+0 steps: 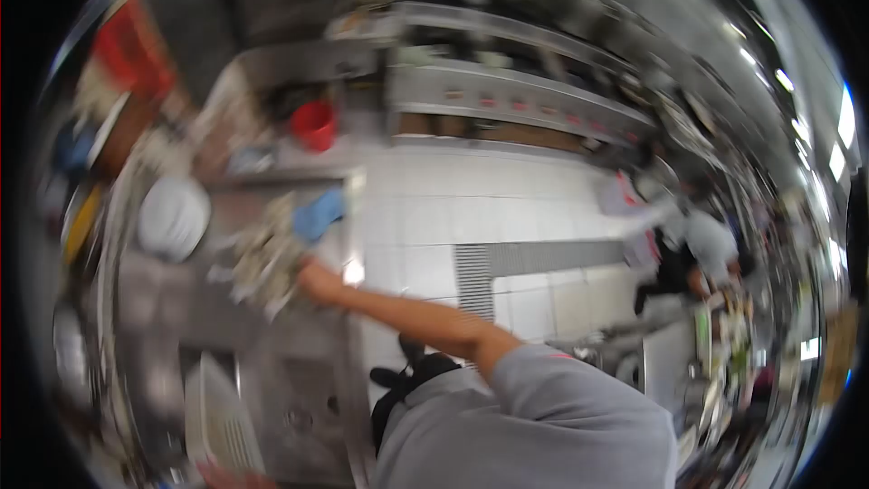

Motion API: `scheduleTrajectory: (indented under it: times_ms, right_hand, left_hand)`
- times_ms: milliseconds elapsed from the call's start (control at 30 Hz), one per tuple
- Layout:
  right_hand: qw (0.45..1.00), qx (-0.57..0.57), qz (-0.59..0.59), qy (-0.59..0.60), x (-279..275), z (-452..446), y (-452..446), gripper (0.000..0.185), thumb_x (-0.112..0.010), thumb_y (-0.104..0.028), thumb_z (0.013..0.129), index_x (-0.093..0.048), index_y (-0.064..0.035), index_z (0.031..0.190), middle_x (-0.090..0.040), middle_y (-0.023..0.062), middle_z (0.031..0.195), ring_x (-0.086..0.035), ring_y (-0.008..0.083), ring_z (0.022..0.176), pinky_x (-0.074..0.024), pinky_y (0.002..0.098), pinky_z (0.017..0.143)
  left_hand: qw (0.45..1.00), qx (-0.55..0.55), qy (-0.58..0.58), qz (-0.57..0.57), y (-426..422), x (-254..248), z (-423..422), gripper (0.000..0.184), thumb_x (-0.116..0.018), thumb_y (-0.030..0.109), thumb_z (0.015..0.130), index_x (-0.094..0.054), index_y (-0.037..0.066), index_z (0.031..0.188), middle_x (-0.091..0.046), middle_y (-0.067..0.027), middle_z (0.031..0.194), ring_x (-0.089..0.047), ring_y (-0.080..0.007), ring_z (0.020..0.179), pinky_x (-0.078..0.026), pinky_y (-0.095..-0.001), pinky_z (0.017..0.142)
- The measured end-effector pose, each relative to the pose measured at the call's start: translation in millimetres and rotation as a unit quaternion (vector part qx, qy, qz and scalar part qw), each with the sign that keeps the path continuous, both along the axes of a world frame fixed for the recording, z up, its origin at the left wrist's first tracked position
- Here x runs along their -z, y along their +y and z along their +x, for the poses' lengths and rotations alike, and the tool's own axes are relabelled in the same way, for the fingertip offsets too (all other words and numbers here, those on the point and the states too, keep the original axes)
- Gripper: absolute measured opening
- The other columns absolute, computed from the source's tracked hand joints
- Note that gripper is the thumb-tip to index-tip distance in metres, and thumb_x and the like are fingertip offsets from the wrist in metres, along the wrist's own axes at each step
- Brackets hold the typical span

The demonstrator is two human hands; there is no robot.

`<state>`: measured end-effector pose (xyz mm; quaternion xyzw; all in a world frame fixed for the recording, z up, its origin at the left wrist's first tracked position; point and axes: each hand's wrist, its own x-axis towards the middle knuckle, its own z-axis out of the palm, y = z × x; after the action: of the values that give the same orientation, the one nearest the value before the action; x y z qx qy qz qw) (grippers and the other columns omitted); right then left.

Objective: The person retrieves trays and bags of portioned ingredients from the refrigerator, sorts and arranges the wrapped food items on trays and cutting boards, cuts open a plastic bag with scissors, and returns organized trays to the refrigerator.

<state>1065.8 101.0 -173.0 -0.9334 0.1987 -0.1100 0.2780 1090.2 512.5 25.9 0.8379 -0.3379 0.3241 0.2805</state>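
Observation:
My right hand [319,281] reaches across a metal counter [281,367], its fingers closed at the edge of a crumpled bundle of beige cloth [265,258]. Motion blur smears the fingertips. Right behind the bundle lies a blue cloth [319,215]. At the bottom edge of the view, only a blurred part of my left hand [233,478] shows, at the near end of a white plastic basket [217,421]. Whether its fingers grip the basket rim cannot be made out.
A white rounded container [175,217] stands on the counter's far side. Beyond the counter's end is a red bucket [313,126]. Steel shelving [507,91] lines the wall. A floor drain grate [552,260] crosses the tiles. Another person [706,244] bends over at the right.

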Motion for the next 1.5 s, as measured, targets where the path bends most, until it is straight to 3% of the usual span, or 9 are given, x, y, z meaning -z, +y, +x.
scheduleTrajectory:
  times_ms: [33, 100, 200, 300, 500, 767, 867, 1100, 1500]
  right_hand:
    - [0.992, 0.034, 0.117, -0.035, 36, -28, -9, 0.013, -0.057, -0.010, 0.079, -0.066, -0.0027, 0.075, -0.064, 0.0188, 0.081, -0.062, 0.0337, 0.082, -0.0499, 0.0452, 0.074]
    - [0.998, 0.023, -0.040, -0.031, -31, -42, -12, 0.012, -0.057, -0.010, 0.079, -0.067, -0.0041, 0.076, -0.064, 0.0169, 0.080, -0.061, 0.0345, 0.083, -0.0500, 0.0466, 0.072]
    - [0.994, -0.055, -0.049, -0.078, -105, -53, -15, 0.011, -0.057, -0.003, 0.074, -0.067, -0.0025, 0.068, -0.066, 0.0184, 0.082, -0.061, 0.0347, 0.085, -0.0511, 0.0446, 0.079]
    - [0.998, -0.009, 0.008, -0.058, -169, -49, 10, 0.011, -0.063, -0.003, 0.077, -0.073, -0.0013, 0.082, -0.066, 0.0191, 0.091, -0.064, 0.0346, 0.090, -0.0522, 0.0410, 0.083]
    - [0.980, -0.179, 0.026, -0.086, -241, 8, 38, 0.012, -0.065, -0.005, 0.082, -0.073, -0.0006, 0.090, -0.065, 0.0163, 0.096, -0.064, 0.0342, 0.087, -0.0524, 0.0404, 0.079]
    - [0.881, -0.472, -0.015, -0.030, -149, 120, 45, 0.012, -0.063, -0.011, 0.086, -0.068, -0.0005, 0.091, -0.060, 0.0160, 0.107, -0.061, 0.0349, 0.098, -0.0500, 0.0403, 0.087]
    - [0.883, -0.467, 0.044, 0.015, -67, 135, 47, 0.017, -0.058, -0.011, 0.088, -0.068, -0.0032, 0.099, -0.058, 0.0157, 0.116, -0.059, 0.0370, 0.104, -0.0485, 0.0419, 0.092]
    - [0.960, -0.268, 0.038, -0.077, -113, 53, -7, 0.035, -0.068, -0.023, 0.084, -0.066, -0.0121, 0.117, -0.055, 0.0131, 0.126, -0.047, 0.0318, 0.125, -0.0419, 0.0428, 0.100]
    - [0.956, -0.229, -0.181, -0.014, -50, 28, -31, 0.030, -0.071, -0.034, 0.085, -0.061, -0.0091, 0.099, -0.059, 0.0095, 0.094, -0.057, 0.0294, 0.094, -0.0397, 0.0437, 0.085]
  left_hand:
    - [0.999, 0.003, 0.022, 0.029, 12, 2, 4, 0.042, -0.048, 0.028, 0.102, -0.051, 0.004, 0.135, -0.040, -0.0244, 0.143, -0.041, -0.0441, 0.131, -0.029, -0.0585, 0.109]
    - [0.992, -0.004, 0.039, -0.120, -11, 0, 3, 0.072, -0.055, 0.044, 0.097, -0.033, -0.005, 0.145, -0.041, -0.0238, 0.145, -0.040, -0.0369, 0.135, -0.029, -0.0481, 0.113]
    - [0.961, -0.111, 0.153, -0.204, -1, 26, 7, 0.069, -0.060, 0.000, 0.079, -0.036, -0.005, 0.143, -0.037, -0.0208, 0.147, -0.039, -0.0330, 0.135, -0.026, -0.0442, 0.115]
    - [0.802, -0.089, 0.321, -0.496, -29, 54, 17, 0.083, -0.049, -0.019, 0.067, -0.034, -0.002, 0.146, -0.040, -0.0177, 0.147, -0.040, -0.0304, 0.135, -0.027, -0.0398, 0.115]
    - [0.676, -0.075, 0.449, -0.579, -62, 87, 43, 0.086, -0.041, -0.022, 0.068, -0.032, 0.005, 0.149, -0.046, -0.0140, 0.142, -0.049, -0.0269, 0.128, -0.040, -0.0357, 0.105]
    - [0.620, -0.043, 0.558, -0.550, -60, 128, 79, 0.087, -0.039, -0.020, 0.067, -0.036, 0.009, 0.148, -0.054, -0.0110, 0.133, -0.057, -0.0258, 0.119, -0.050, -0.0356, 0.094]
    - [0.605, -0.047, 0.555, -0.569, -71, 123, 78, 0.087, -0.039, -0.020, 0.066, -0.035, 0.010, 0.148, -0.054, -0.0107, 0.133, -0.057, -0.0259, 0.118, -0.051, -0.0351, 0.092]
    - [0.612, -0.092, 0.531, -0.579, -75, 126, 70, 0.086, -0.038, -0.021, 0.070, -0.033, 0.010, 0.149, -0.052, -0.0108, 0.136, -0.056, -0.0267, 0.121, -0.050, -0.0347, 0.094]
    - [0.611, -0.048, 0.513, -0.601, -76, 141, 67, 0.083, -0.042, -0.020, 0.069, -0.034, 0.006, 0.148, -0.054, -0.0097, 0.134, -0.057, -0.0233, 0.117, -0.050, -0.0317, 0.091]
